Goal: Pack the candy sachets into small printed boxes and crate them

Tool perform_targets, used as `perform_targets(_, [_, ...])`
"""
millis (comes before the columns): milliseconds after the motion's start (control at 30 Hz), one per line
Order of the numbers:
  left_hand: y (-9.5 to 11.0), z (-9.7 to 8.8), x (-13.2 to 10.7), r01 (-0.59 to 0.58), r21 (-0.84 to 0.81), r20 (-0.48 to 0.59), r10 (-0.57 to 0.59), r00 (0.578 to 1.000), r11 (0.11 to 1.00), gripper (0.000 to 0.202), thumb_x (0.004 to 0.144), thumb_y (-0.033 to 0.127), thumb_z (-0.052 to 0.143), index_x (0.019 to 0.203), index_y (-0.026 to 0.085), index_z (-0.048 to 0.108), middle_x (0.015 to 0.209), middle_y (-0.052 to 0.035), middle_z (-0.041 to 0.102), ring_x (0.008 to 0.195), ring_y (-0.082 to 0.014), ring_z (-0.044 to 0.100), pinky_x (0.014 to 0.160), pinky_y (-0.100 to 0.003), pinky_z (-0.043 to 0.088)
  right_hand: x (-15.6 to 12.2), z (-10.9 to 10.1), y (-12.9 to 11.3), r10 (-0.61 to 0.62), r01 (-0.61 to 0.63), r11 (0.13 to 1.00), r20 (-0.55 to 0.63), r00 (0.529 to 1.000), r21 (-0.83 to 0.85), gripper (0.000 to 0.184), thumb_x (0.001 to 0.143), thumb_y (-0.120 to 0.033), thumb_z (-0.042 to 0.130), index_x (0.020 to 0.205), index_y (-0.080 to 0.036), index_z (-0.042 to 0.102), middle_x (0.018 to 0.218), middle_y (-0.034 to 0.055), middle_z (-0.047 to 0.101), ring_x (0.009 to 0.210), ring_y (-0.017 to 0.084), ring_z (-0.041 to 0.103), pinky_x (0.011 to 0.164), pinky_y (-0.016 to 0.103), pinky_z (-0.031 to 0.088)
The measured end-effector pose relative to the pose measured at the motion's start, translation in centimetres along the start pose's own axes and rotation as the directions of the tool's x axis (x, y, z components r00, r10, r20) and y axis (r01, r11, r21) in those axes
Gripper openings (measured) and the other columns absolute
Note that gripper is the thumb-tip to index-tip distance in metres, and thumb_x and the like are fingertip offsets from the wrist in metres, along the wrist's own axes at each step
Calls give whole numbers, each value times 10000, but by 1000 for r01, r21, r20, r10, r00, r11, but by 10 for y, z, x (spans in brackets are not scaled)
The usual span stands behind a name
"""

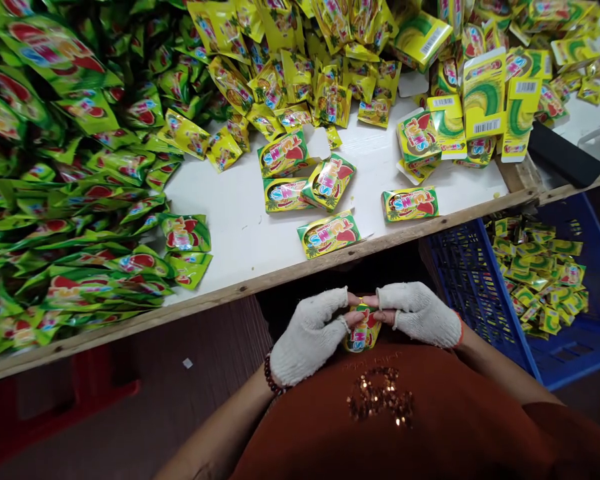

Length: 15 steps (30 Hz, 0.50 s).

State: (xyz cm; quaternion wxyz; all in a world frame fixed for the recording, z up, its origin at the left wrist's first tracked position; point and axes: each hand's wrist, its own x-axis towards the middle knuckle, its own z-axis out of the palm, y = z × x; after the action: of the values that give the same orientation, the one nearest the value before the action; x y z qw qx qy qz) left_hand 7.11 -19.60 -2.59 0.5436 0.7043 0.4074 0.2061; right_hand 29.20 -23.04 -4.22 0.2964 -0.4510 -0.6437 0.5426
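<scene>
Both hands wear white gloves that leave the fingertips bare. My left hand (pixel 315 333) and my right hand (pixel 417 312) grip one small yellow-and-green candy box (pixel 363 331) between them, close to my body and below the table's edge. Fingers and thumbs meet at the box's upper end, so part of it is hidden. Nearest on the table lies a similar candy box (pixel 329 235). Another candy box (pixel 410 203) rests to its right by the edge. A few more boxes, among them a tilted candy box (pixel 329 182), are grouped just behind.
Green candy packets (pixel 115 280) heap over the table's left side, yellow candy packets (pixel 280 80) at the back. Flat and folded cartons (pixel 484 93) pile at the right near a black phone-like object (pixel 565 155). A blue crate (pixel 530 360) holding small boxes stands below right.
</scene>
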Motion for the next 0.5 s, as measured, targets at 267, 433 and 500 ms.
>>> perform_targets(267, [36,-48,54,-67,715,-198,293,935,696,96,920,254,579,889,191,645,919,-68,685,886,-216,640,796,-316,501,-22,-54,17,113,220,768,-466,878,601,499,890,-758,460,1064,-357,701,504,-60,552,335,75,319,393,211,333])
perform_targets(433, [39,-55,98,41,844,-74,40,996,535,264,855,384,670,1010,172,643,978,-104,681,968,-282,632,855,-368,492,-19,-57,10,131,167,631,-316,940,758,484,878,-743,500,901,-300,694,478,-49,512,334,97,431,373,208,349])
perform_targets(500, [41,-59,106,13,825,-55,57,997,565,263,836,376,684,1007,178,655,991,-104,681,1000,-295,624,883,-390,483,-9,-42,7,125,93,637,-221,967,765,455,837,-688,623,954,-253,691,605,-3,628,479,143,614,423,225,441])
